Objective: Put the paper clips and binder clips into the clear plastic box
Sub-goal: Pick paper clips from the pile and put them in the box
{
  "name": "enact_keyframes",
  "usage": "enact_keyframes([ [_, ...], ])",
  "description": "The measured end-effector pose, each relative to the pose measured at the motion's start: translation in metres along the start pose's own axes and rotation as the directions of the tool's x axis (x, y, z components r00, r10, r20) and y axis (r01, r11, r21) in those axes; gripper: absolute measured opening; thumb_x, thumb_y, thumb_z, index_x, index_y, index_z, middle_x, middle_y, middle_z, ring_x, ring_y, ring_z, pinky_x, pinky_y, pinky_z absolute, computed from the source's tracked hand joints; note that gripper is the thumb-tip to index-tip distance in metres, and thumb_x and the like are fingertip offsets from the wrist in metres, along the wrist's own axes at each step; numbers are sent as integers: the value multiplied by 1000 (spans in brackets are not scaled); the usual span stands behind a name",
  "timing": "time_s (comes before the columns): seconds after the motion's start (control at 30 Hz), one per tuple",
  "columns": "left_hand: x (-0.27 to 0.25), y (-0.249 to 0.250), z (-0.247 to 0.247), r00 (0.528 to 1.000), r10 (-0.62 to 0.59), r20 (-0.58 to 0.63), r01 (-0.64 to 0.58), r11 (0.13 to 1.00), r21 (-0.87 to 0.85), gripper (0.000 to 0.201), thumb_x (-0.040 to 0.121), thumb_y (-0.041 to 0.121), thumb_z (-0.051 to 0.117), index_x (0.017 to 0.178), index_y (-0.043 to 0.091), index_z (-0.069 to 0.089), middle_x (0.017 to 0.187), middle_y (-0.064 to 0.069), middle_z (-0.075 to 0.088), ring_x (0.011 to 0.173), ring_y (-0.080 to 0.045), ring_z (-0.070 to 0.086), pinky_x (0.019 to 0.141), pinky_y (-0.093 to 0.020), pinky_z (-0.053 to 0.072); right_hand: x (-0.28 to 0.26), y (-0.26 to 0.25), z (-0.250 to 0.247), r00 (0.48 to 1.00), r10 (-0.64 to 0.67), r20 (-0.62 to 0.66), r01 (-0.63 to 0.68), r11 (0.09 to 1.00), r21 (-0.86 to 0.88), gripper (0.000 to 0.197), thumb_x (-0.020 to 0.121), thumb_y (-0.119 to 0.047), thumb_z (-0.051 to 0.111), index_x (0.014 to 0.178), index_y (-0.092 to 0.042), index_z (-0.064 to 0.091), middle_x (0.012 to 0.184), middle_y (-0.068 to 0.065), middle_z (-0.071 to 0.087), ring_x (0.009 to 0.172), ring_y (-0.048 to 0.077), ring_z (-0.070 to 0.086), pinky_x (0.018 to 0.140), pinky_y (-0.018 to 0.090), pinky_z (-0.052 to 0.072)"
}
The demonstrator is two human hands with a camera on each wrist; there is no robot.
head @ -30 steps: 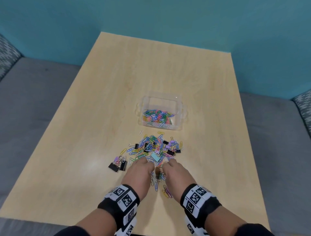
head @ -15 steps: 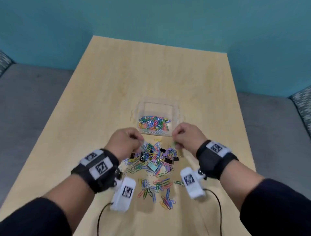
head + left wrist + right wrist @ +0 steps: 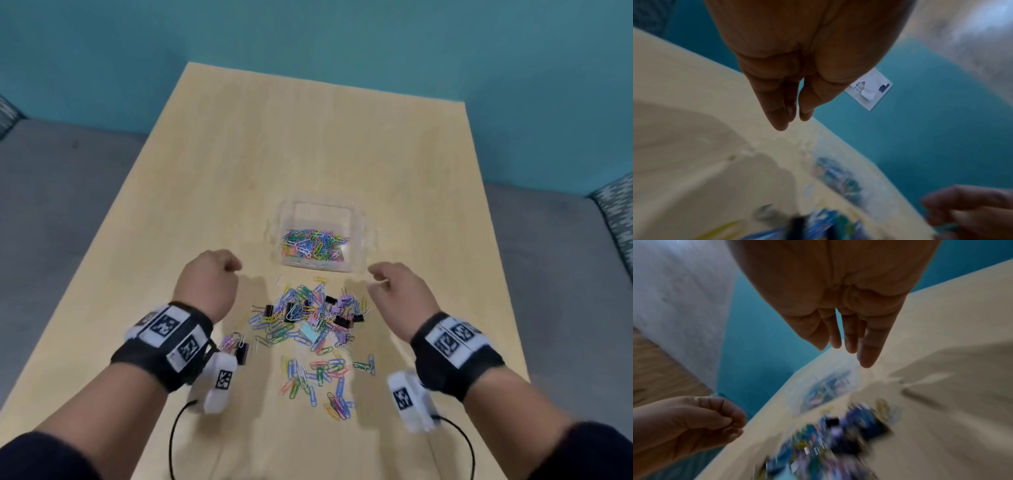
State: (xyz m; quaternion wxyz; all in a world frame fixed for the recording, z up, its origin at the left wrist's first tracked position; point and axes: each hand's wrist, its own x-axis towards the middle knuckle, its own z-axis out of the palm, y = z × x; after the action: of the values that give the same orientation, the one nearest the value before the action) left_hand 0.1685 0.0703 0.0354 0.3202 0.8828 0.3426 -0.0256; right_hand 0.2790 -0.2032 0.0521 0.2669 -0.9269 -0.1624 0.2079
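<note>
A clear plastic box [image 3: 363, 236] stands mid-table with coloured paper clips [image 3: 311, 245] on its floor. In front of it lies a pile of paper clips and binder clips [image 3: 308, 315], and a looser scatter of paper clips [image 3: 318, 377] lies nearer to me. A few binder clips [image 3: 239, 351] sit apart at the pile's left. My left hand [image 3: 227, 265] hovers left of the pile with fingers curled and thumb against them; I see nothing in it. My right hand [image 3: 376, 279] hovers right of the pile, just below the box's near right corner. Its fingers [image 3: 867, 353] hang loose and apart, holding nothing.
The wooden table [image 3: 274, 144] runs back to a teal wall [image 3: 308, 34]. Grey upholstered seating [image 3: 58, 212] flanks it on both sides. Both wrist views are motion-blurred; the box [image 3: 824, 389] and pile [image 3: 838, 431] show there only as smears.
One second ago both hands pinched at the pile's near edge. Half a second ago they were raised by the box's near side. Now the left hand has swung out to the left.
</note>
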Motion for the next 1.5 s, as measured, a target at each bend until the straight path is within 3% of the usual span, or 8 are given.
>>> enact_keyframes([
  [0.1,-15,-34,7,992,-56,114,33,980,194,27,84,5,45,93,17,68,102,-8,64,89,-26,58,77,-31,46,-40,38,17,997,37,67,-34,998,-50,30,88,-15,55,117,-16,62,107,3,58,97,18,57,80,20,36],
  [0.27,-19,-31,22,979,-46,200,5,980,201,33,85,3,43,100,19,68,104,-4,64,90,-23,59,78,-28,45,-79,71,38,988,136,77,-134,990,-37,29,87,-11,55,114,-16,62,105,2,58,96,18,58,83,26,41],
  [0.47,-23,-13,31,951,-83,297,57,994,98,33,78,-4,42,84,18,65,71,0,59,73,-25,61,57,-24,39,-93,70,46,990,131,47,-130,991,-29,27,87,-13,54,112,-19,62,103,0,57,91,16,56,78,26,40],
  [0.63,-31,-7,37,961,-67,269,48,996,77,36,80,-3,41,97,18,66,95,-7,64,84,-29,64,66,-27,47,-103,66,48,988,134,70,-131,990,-44,26,88,-16,50,111,-21,61,100,-1,54,86,17,56,75,28,43],
  [0.9,-53,6,49,950,-23,312,-28,987,157,34,81,-1,43,95,16,69,94,-7,65,82,-26,60,68,-26,44,-110,53,62,988,102,116,-94,993,-66,37,85,-15,50,120,-20,57,102,-1,45,88,21,55,77,30,43],
  [1.2,-93,11,77,938,121,325,-204,950,236,14,83,17,50,91,19,62,95,-3,52,81,-24,54,66,-28,36,-110,11,103,980,-84,178,103,989,-104,39,83,-30,58,121,-20,52,110,3,43,106,24,41,89,30,37],
  [1.4,-127,-5,88,896,292,335,-376,900,221,54,78,28,63,130,27,47,117,-3,46,100,-24,48,87,-33,42,-116,9,109,977,-136,166,171,961,-218,57,81,-31,63,131,-23,38,117,0,37,105,22,35,91,30,37],
  [1.5,-132,-5,97,880,354,316,-438,863,252,62,77,21,62,135,31,40,121,-1,41,100,-25,41,88,-33,40,-108,3,113,968,-191,165,229,941,-250,65,82,-23,59,140,-22,31,122,4,37,104,26,35,93,35,38],
])
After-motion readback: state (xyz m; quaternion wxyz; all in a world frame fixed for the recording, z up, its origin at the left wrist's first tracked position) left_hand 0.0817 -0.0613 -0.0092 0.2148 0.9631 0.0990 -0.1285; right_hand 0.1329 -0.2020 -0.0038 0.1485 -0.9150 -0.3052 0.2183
